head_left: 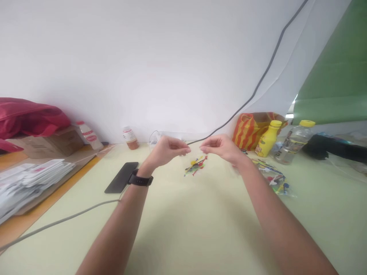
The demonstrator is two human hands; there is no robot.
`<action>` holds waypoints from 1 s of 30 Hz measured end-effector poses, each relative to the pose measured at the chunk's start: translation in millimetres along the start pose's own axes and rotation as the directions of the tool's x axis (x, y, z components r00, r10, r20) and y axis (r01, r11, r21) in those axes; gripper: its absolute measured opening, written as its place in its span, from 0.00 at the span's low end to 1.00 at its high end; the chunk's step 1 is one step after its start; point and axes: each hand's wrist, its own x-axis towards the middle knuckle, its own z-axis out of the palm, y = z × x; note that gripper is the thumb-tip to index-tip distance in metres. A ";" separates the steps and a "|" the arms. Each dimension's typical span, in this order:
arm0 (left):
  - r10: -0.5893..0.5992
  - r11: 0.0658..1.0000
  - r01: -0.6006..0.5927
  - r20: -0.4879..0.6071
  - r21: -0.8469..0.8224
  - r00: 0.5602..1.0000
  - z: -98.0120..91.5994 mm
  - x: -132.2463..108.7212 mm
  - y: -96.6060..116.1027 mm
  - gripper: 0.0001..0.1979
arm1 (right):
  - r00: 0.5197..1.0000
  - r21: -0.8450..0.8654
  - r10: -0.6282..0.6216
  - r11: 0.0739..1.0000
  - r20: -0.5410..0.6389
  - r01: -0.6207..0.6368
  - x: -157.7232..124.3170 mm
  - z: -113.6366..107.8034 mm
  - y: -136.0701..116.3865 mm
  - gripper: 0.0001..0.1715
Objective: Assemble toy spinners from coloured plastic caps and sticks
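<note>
My left hand [168, 149], with a black watch on its wrist, is raised over the pale green table [200, 229], its fingers pinched together. My right hand [220, 147] faces it a short way off, also pinched. What either pinch holds is too small to make out. Just below and between them lies a small heap of coloured plastic pieces [195, 165] on the table. A clear bag of more coloured pieces [273, 177] lies under my right forearm, to the right.
A black phone [122, 177] lies left of my left wrist, with a grey cable [57, 221] beside it. At the back stand small bottles [131, 138], a striped bag [249, 130], a yellow bottle [268, 138] and a clear bottle [295, 142]. White packets [28, 183] and a box lie left.
</note>
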 end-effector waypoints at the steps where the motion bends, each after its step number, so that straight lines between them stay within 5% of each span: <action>1: -0.001 1.000 0.001 0.002 -0.002 1.000 -0.6 -0.1 -0.9 0.16 | 1.000 0.013 0.003 1.000 -0.002 -0.003 0.2 -0.3 1.1 0.24; 13: 0.110 0.993 -0.111 -0.015 -0.034 0.994 4.1 0.5 -0.1 0.21 | 0.996 0.044 -0.057 0.997 -0.067 0.060 3.9 1.6 3.9 0.19; 30: 0.026 0.976 -0.059 -0.158 -0.208 0.987 2.2 4.6 -24.6 0.16 | 0.993 0.058 -0.073 0.995 -0.088 0.079 14.9 7.7 31.7 0.22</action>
